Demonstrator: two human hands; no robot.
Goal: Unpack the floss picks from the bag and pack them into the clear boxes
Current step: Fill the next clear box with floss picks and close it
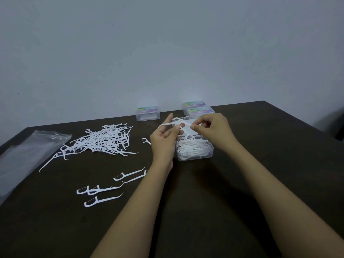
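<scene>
An open clear box (194, 157) sits mid-table, partly filled with white floss picks. Just above it, my left hand (163, 140) and my right hand (214, 131) both pinch tangled white floss picks (181, 124). One pick sticks out to the left from my left fingers, another slants down toward the box. A big heap of loose floss picks (104, 140) lies to the left. Several single picks (100, 190) lie in front of the heap. The flat clear plastic bag (22, 157) rests at the table's left edge.
A closed clear box with a coloured label (148, 113) stands at the back edge of the dark table (260, 164). Two more labelled boxes (198, 108) stand stacked behind the open one. A lone pick (146, 141) lies beside my left hand.
</scene>
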